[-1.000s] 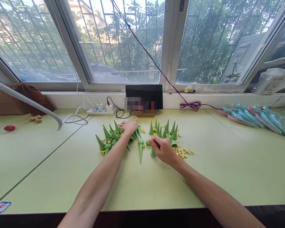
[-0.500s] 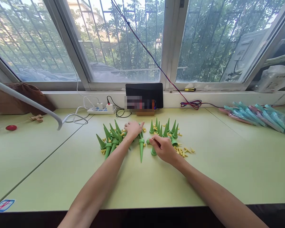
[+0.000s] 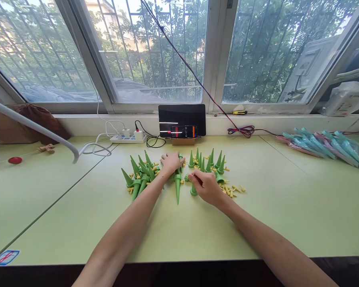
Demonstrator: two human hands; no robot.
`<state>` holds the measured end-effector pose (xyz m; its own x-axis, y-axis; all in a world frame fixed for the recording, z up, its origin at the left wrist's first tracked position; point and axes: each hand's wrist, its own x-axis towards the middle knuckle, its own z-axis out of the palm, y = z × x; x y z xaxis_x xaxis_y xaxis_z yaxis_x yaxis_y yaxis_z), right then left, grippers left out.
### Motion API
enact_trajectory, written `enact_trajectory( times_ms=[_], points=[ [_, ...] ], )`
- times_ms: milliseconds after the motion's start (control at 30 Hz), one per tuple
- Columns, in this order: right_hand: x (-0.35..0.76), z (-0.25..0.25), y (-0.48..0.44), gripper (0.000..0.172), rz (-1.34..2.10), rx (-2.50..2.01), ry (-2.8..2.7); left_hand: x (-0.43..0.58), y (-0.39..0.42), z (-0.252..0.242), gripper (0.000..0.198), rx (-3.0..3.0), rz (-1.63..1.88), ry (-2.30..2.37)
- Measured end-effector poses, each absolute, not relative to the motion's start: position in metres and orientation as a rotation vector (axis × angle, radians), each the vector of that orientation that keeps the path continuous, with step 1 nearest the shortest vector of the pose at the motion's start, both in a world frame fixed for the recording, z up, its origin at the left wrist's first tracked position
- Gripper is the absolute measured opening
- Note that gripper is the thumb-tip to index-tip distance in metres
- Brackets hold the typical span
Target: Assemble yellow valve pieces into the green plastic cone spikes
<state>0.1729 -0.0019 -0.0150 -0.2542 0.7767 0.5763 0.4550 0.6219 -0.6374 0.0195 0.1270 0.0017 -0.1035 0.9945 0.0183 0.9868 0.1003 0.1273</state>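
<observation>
My left hand [image 3: 171,162] reaches over the middle of the green pieces with its fingers spread, touching green parts beneath it; its palm side is hidden. My right hand [image 3: 207,185] has its fingers curled together beside a small green cap [image 3: 186,177] and above an upright green piece [image 3: 193,191]; what its fingertips grip is too small to name. Between the hands a green spike [image 3: 178,189] lies pointing toward me. Several green cones [image 3: 143,169] stand and lean at the left, and more upright cones [image 3: 208,165] are at the right. Small yellow pieces [image 3: 229,191] lie scattered near my right wrist.
A dark tablet [image 3: 182,113] with a phone [image 3: 184,132] before it stands at the back. A power strip [image 3: 128,139] with cables is left of it. Teal plastic packages [image 3: 326,147] lie at the far right. A white curved bar [image 3: 32,123] crosses the left side.
My left hand has shifted slightly to the right, with its fingers now over the green pieces in the middle. My right hand has hardly moved.
</observation>
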Motion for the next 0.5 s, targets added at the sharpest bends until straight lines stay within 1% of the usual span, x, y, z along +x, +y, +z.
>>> enact_trajectory(
  times_ms=[300, 500],
  points=[
    [0.173, -0.015, -0.002, 0.038, 0.421, -0.967, -1.904, 0.005, 0.120, -0.007, 0.055, 2.238, 0.173, 2.112],
    [0.173, -0.016, -0.001, 0.038, 0.412, -0.967, -1.907, -0.002, 0.108, -0.009, 0.050, 2.362, 0.188, 1.964]
  ],
)
